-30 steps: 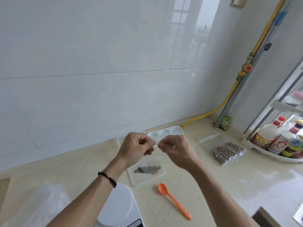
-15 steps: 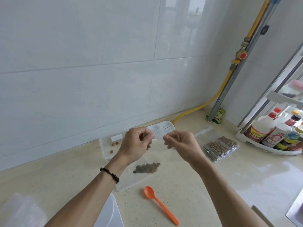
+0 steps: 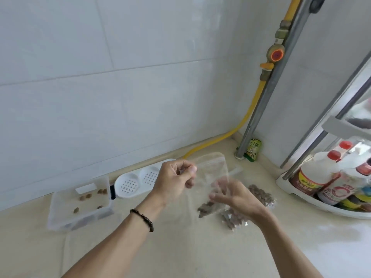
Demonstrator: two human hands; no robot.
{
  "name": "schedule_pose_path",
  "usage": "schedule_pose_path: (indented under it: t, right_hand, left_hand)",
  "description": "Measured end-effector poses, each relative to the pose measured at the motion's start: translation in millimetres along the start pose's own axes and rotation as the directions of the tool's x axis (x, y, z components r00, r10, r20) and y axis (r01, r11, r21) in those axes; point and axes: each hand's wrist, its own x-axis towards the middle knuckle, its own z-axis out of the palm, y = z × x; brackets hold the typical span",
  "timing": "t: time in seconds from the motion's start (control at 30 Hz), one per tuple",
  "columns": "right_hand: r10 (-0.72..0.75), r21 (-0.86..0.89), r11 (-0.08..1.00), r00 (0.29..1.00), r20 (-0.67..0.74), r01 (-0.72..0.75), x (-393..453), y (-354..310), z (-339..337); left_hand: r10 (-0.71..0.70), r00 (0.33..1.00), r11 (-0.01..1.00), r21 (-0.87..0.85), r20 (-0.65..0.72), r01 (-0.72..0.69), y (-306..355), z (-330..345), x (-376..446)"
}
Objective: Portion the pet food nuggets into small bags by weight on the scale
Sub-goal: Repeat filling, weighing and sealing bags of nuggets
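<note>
Head view: my left hand (image 3: 174, 177) pinches the top corner of a clear, thin zip bag (image 3: 212, 171), fingers curled on the seal strip. The bag hangs in the air above the counter, film crinkled, a small clump of brown nuggets (image 3: 206, 207) sagging at its bottom. My right hand (image 3: 232, 195) is motion-blurred at the bag's lower right edge, fingers loosely spread; I cannot tell if it is touching the film. A dark beaded bracelet (image 3: 143, 218) sits on the left wrist.

Just behind and below the right hand lie 2 filled bags (image 3: 261, 194) of lumpy brown nuggets, flat on the speckled beige stone counter (image 3: 180, 247). To the left, a clear rectangular plastic tub (image 3: 80, 205) with a few loose round nuggets on its lid. Next to it, a white plastic piece with 2 perforated round wells (image 3: 138, 182), against the glossy white tile wall. A yellow hose (image 3: 224, 137) runs along the wall base. Far right, a white tray (image 3: 301, 194) of red-capped bottles.
</note>
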Motion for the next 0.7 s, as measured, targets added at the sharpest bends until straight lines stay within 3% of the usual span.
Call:
schedule_pose_path:
  t: [0.13,0.23,0.37,0.57,0.7]
  right_hand:
    - [0.109,-0.099,0.988,0.989,-0.104,-0.119,-0.4,46.0,-75.1]
    - [0.146,-0.271,0.939,0.957,-0.249,-0.214,6.6,69.7,-113.0]
    - [0.179,-0.301,0.902,0.904,-0.389,-0.309,24.6,102.2,-138.5]
    - [0.234,-0.460,0.787,0.888,-0.395,-0.412,38.0,134.1,-134.9]
    - [0.201,-0.545,0.727,0.888,-0.413,-0.418,37.7,145.0,-129.6]
  left_hand:
    - [-0.067,0.996,0.996,0.052,-0.058,0.070,-18.9,56.6,54.8]
    - [-0.070,0.997,0.964,0.257,-0.033,0.076,-39.3,102.1,98.8]
    - [-0.059,0.998,0.847,0.528,-0.022,0.061,-63.8,143.5,140.4]
    - [-0.099,0.995,0.729,0.682,0.021,0.058,-104.4,157.8,154.2]
    - [-0.106,0.994,0.726,0.685,0.026,0.060,-120.6,157.3,155.4]
